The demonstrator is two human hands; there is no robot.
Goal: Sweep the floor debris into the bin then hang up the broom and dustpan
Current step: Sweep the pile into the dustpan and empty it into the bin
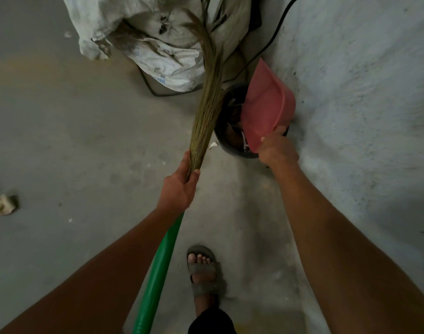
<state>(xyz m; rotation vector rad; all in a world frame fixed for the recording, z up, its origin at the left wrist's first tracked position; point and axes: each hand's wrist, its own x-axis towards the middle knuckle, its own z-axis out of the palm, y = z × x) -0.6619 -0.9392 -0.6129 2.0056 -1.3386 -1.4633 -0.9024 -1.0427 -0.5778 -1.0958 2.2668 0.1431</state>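
Broom [207, 112] up front, its straw bristles reaching over the white sacks [158, 44] while the left hand [179, 189] wraps a tight grip where the bristles meet the green handle [158, 268]. Right hand [277, 150] holds a firm grip on the pink dustpan [266, 104], tipped steeply over the black bin [226, 138] by the wall, and there's debris lying inside that bin! Down below, 1 sandalled foot [202, 268] stands on the concrete floor [61, 141].

My bare arms and one sandalled foot.
No sleeves show; a grey strapped sandal [202, 273], dark trouser hem [209, 321].
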